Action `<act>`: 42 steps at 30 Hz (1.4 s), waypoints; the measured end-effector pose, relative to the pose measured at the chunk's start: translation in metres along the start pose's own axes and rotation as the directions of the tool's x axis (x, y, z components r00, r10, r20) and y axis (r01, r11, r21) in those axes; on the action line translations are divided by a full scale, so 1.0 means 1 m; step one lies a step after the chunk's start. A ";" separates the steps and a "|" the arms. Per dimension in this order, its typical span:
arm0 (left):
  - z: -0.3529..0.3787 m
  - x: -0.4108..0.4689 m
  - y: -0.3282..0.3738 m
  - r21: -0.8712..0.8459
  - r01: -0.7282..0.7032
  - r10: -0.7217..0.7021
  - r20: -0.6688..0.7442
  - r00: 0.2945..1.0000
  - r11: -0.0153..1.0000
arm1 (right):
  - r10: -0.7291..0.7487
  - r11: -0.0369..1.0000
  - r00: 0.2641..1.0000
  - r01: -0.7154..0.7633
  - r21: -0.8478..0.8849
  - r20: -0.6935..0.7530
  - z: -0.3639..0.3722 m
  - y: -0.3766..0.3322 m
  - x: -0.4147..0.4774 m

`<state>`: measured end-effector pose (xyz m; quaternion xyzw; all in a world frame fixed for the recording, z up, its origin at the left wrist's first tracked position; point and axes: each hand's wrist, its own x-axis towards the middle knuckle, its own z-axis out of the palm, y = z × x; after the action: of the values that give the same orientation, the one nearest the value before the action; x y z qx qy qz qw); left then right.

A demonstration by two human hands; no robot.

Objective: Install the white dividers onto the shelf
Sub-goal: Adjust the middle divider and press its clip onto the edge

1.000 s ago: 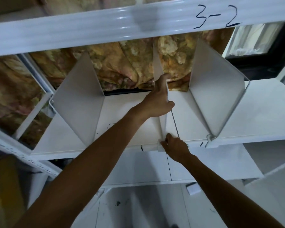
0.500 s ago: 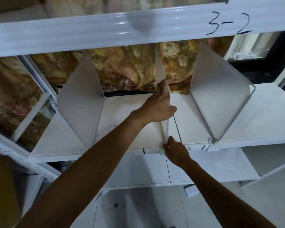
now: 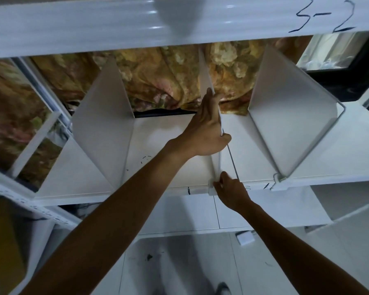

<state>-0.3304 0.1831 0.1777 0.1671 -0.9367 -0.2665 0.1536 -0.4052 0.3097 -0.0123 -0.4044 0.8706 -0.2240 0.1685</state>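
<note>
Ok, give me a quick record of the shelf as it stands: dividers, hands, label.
shelf: white shelf, under a beam marked 3-2
dividers standing: left divider, middle divider, right divider
left hand: grips the middle divider's panel
right hand: pinches the middle divider's front end at the shelf's edge
right divider: front end hooked over the shelf's edge

Soft, rather dim daylight comes from the bright window (image 3: 332, 50) at upper right. It lights the white shelf (image 3: 158, 133) evenly, while the forearms (image 3: 119, 209) and the lower left corner fall dark. Glare streaks and a round shadow mark the glossy upper beam (image 3: 94, 24), and the wide lens bows straight edges toward the borders, where detail turns soft.
</note>
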 end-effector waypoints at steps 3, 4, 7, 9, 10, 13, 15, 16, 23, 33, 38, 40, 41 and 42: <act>0.000 -0.001 -0.001 0.006 -0.015 0.015 -0.007 1.000 1.000 | 0.005 1.000 1.000 -0.005 0.019 0.016 0.002 -0.003 0.000; -0.002 -0.002 -0.002 0.013 -0.019 0.019 -0.006 1.000 1.000 | 0.000 1.000 1.000 0.000 0.023 0.022 0.004 -0.005 0.000; -0.008 -0.007 -0.010 0.000 -0.005 0.005 -0.009 1.000 1.000 | -0.014 1.000 1.000 0.014 0.010 0.004 0.008 -0.012 0.000; -0.011 -0.012 -0.012 -0.032 0.002 -0.003 -0.014 1.000 0.999 | -0.028 1.000 1.000 0.028 -0.003 -0.003 0.010 -0.015 0.002; -0.012 -0.013 -0.013 -0.030 -0.004 0.003 -0.017 1.000 1.000 | -0.036 0.999 0.999 0.036 -0.006 0.001 0.011 -0.017 0.003; -0.013 -0.014 -0.013 0.007 -0.027 0.028 -0.019 0.999 1.000 | -0.044 0.999 0.999 0.044 0.004 0.009 0.015 -0.019 0.003; -0.017 -0.016 -0.017 -0.002 -0.019 0.019 -0.022 1.000 1.000 | -0.049 0.999 0.999 0.049 0.007 0.003 0.016 -0.022 0.003; -0.018 -0.017 -0.019 -0.011 -0.015 0.015 -0.022 1.000 1.000 | -0.051 0.999 0.999 0.051 0.009 0.004 0.017 -0.023 0.002; -0.024 -0.020 -0.024 0.016 -0.014 0.014 -0.024 1.000 1.000 | -0.035 0.999 0.999 0.034 0.016 0.034 0.020 -0.032 0.003; -0.027 -0.021 -0.037 0.077 -0.099 0.107 -0.103 0.989 0.992 | -0.068 0.998 0.996 0.067 0.014 0.061 0.025 -0.041 0.006; -0.032 -0.024 -0.041 0.085 -0.058 0.065 -0.089 0.994 0.995 | -0.082 0.996 0.992 0.079 0.034 0.093 0.032 -0.050 0.008; -0.038 -0.028 -0.043 0.065 -0.025 0.030 -0.076 0.997 0.998 | -0.093 0.995 0.991 0.090 0.040 0.094 0.033 -0.052 0.009; -0.039 -0.029 -0.043 0.066 -0.026 0.030 -0.074 0.997 0.998 | -0.092 0.995 0.991 0.089 0.039 0.094 0.034 -0.052 0.010; -0.040 -0.030 -0.042 0.074 -0.031 0.037 -0.071 0.997 0.997 | -0.092 0.995 0.991 0.088 0.041 0.095 0.034 -0.052 0.010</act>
<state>-0.2791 0.1431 0.1807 0.1661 -0.9423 -0.2234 0.1858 -0.3626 0.2638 -0.0149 -0.4505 0.8380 -0.2275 0.2073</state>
